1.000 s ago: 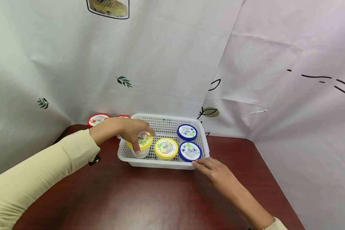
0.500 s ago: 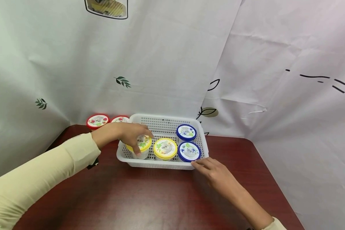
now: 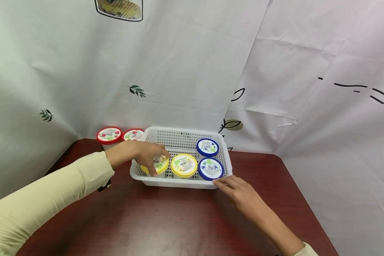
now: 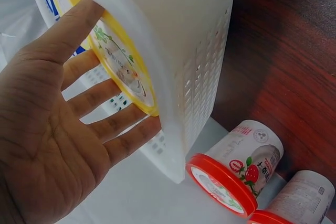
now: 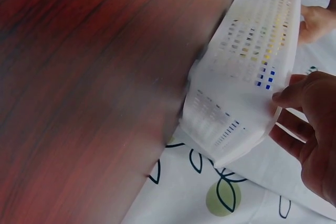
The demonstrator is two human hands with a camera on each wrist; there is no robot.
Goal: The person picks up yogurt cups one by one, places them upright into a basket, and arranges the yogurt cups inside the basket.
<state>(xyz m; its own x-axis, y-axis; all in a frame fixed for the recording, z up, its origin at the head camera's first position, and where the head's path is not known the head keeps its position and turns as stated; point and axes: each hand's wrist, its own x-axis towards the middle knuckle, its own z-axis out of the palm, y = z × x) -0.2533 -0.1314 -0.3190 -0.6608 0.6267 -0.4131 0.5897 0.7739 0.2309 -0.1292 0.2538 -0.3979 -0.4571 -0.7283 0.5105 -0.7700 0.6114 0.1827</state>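
A white perforated plastic basket (image 3: 179, 183) stands on the table with two yellow-lidded and two blue-lidded cups inside. My left hand (image 3: 147, 153) reaches over its left end and holds the left yellow-lidded cup (image 3: 161, 165), thumb on the near side of the lid and fingers along the far side. In the left wrist view that lid (image 4: 123, 64) lies just inside the basket rim. The other yellow-lidded cup (image 3: 184, 166) is beside it, then the blue-lidded cups (image 3: 211, 168) at the right end. My right hand (image 3: 240, 192) pinches the basket's near right corner.
Two red-lidded cups with strawberry prints, one (image 3: 109, 135) further left and one (image 4: 226, 184) close to the basket, stand outside it at the back left. A white printed sheet (image 3: 185, 71) hangs behind the dark red table (image 3: 166, 220).
My left hand has lowered the left yellow-lidded cup into the basket, bringing its lid level with the one beside it. The right hand has stayed at the basket corner.
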